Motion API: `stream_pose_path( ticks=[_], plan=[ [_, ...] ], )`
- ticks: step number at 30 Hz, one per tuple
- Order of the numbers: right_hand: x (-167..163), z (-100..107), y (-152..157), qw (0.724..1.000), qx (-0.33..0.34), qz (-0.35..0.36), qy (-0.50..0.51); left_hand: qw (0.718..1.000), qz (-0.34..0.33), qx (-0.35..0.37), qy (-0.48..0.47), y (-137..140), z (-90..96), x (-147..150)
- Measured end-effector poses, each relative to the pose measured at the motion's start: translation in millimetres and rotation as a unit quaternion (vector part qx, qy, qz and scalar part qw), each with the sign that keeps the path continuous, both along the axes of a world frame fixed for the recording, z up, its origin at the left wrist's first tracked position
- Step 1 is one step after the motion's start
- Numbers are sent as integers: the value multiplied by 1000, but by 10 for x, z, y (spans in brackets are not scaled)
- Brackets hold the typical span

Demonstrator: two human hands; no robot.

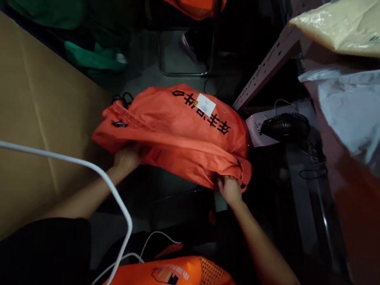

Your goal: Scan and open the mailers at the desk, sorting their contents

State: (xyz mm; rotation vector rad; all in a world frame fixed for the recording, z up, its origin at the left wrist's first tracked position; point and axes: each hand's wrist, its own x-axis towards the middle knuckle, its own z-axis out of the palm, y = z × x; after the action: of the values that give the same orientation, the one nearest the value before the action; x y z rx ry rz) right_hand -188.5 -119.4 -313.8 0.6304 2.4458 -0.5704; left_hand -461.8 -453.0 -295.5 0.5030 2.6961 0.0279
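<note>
The red bag (178,122) is right of the cardboard panel (31,109). Your right hand (230,191) has its grip pinching the near edge; your left hand (127,159) has its grip hidden, so I can't tell. Keep both sides level.

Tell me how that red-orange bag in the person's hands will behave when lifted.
The red-orange bag will probably be floppy, since its fabric creases and folds along the near edge. Its bulging far side suggests that it is filled, so its weight may shift; how heavy it is, I cannot tell.
</note>
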Motion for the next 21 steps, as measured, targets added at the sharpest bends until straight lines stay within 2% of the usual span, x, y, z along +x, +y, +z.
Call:
stream_pose_path(
  ticks=[3,5,7,10,13,16,19,21],
  plan=[
    [5,145,77,983,75,-122,117,991,86,36,96,69,115,-122],
    [20,187,140,944,120,-210,226,976,109,94,165,143,184,-192],
    [-42,196,243,911,147,-265,278,958,105,147,224,258,278,-313],
    [-361,212,499,894,157,-299,293,945,60,184,265,515,513,-700],
    [-881,281,791,892,157,-285,314,948,-28,223,226,830,777,-1347],
    [-1437,380,886,901,138,-218,350,969,-77,206,115,1109,862,-2055],
    [-1892,413,596,928,56,-105,354,987,-62,146,9,1328,667,-2537],
    [-2071,349,210,959,-6,-34,282,992,-37,116,-31,1476,431,-2656]
  ],
)
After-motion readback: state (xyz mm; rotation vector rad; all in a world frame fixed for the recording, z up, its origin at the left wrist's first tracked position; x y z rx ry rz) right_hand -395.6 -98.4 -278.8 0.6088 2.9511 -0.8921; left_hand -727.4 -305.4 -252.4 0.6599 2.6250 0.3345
